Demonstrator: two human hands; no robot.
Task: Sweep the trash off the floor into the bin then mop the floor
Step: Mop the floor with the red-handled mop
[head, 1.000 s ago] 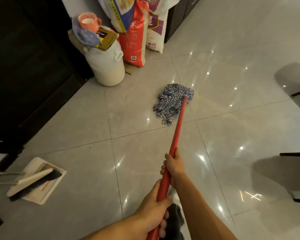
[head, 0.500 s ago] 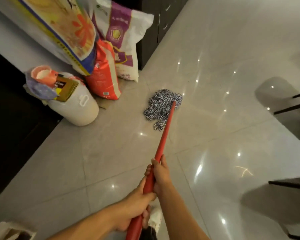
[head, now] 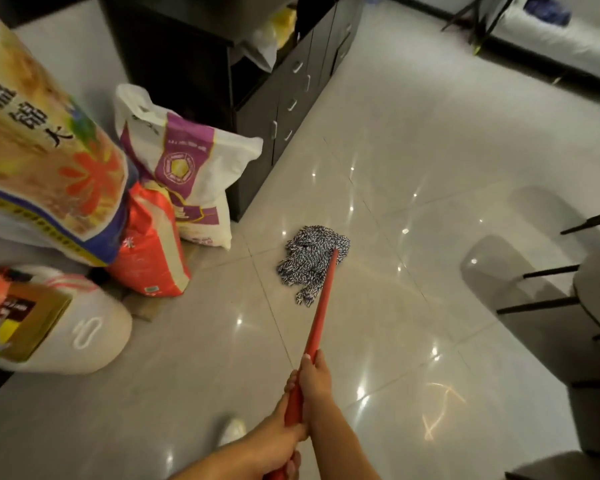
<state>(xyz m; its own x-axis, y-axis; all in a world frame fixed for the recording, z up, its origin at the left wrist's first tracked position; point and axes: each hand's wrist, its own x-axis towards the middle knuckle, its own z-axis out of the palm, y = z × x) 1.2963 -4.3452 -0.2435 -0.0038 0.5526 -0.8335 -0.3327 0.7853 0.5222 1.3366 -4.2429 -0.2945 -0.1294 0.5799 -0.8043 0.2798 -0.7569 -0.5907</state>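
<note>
A mop with a red handle (head: 321,299) and a black-and-white string head (head: 307,261) lies pressed on the glossy grey tiled floor (head: 413,161) ahead of me. My right hand (head: 312,375) grips the handle higher up, fingers curled round it. My left hand (head: 278,441) grips the handle's lower end close to my body. The mop head rests just right of the sacks, in front of the dark cabinet.
Several printed sacks (head: 184,168) and a white lidded container (head: 84,337) with a box on it stand at the left. A dark cabinet (head: 284,88) runs along the back. Chair legs (head: 548,271) stand at the right. My white shoe (head: 231,433) shows near the bottom.
I have moved forward with the mop; its head has travelled up the floor towards the cabinet. The broom and dustpan at the lower left have left the view.
</note>
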